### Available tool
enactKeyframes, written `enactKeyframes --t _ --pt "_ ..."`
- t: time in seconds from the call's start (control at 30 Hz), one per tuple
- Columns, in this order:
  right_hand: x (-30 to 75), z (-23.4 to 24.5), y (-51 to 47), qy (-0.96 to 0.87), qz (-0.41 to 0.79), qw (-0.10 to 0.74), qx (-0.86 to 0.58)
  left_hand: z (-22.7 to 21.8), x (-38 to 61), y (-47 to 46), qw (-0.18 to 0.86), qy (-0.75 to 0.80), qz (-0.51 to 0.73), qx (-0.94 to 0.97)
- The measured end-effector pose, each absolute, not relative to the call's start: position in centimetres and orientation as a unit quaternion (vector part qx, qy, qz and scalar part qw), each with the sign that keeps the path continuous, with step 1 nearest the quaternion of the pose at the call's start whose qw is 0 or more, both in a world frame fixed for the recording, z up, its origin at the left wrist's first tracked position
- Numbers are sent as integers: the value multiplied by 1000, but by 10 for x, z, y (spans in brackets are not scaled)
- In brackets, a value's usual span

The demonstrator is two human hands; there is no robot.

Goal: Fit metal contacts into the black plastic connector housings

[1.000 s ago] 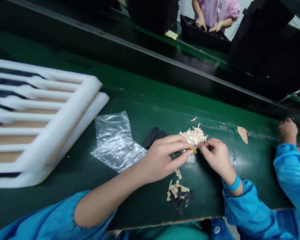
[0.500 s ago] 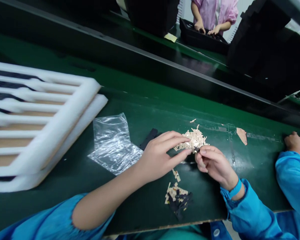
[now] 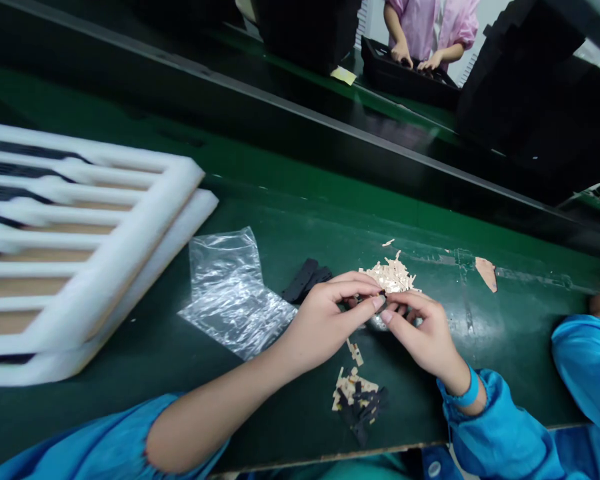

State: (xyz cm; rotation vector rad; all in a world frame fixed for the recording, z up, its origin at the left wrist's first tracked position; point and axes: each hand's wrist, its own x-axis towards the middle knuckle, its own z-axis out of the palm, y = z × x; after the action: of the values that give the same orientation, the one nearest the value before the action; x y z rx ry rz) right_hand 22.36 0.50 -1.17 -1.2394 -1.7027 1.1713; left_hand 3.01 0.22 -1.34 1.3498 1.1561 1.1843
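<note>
My left hand (image 3: 333, 313) and my right hand (image 3: 423, 327) meet at the fingertips above the green table. Between them is a small dark piece (image 3: 383, 293), pinched by thumb and forefinger on both sides; its exact kind is too small to make out. Just behind the fingers lies a heap of small cream-coloured pieces (image 3: 393, 273). Nearer my body is a mixed pile of cream and black scraps (image 3: 357, 397), with a few cream bits (image 3: 354, 353) above it. Dark flat strips (image 3: 303, 280) rest behind my left hand.
A clear plastic bag (image 3: 235, 293) lies flat left of my hands. White foam frames (image 3: 145, 247) with dark parts are stacked at far left. A torn brown scrap (image 3: 487, 274) sits to the right. A co-worker's blue sleeve (image 3: 583, 360) is at the right edge; another person (image 3: 425, 40) works opposite.
My left fingers have closed onto the small dark piece that my right hand held, and my right hand has turned over toward it. The co-worker's hand at right has shifted back.
</note>
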Motion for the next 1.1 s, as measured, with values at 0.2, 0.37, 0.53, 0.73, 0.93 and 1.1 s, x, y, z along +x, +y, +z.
enactKeyframes --t 0.2,0.37,0.53,0.73,0.93,1.1 --pt "226 -10 6 -658 421 381 -495 -6 31 -3 466 469 416 625" --pt "225 -6 6 -652 414 398 -496 -7 34 -5 474 475 399 625" --pt "223 -3 7 -576 483 428 -502 -8 34 -3 515 467 412 589" --pt "226 -6 8 -540 541 404 -502 -6 32 -3 517 455 398 606" --pt "228 -4 9 -550 550 399 -485 -5 31 -3 509 442 401 620" --pt "229 -6 9 -533 582 409 -458 -4 30 3 601 440 375 552"
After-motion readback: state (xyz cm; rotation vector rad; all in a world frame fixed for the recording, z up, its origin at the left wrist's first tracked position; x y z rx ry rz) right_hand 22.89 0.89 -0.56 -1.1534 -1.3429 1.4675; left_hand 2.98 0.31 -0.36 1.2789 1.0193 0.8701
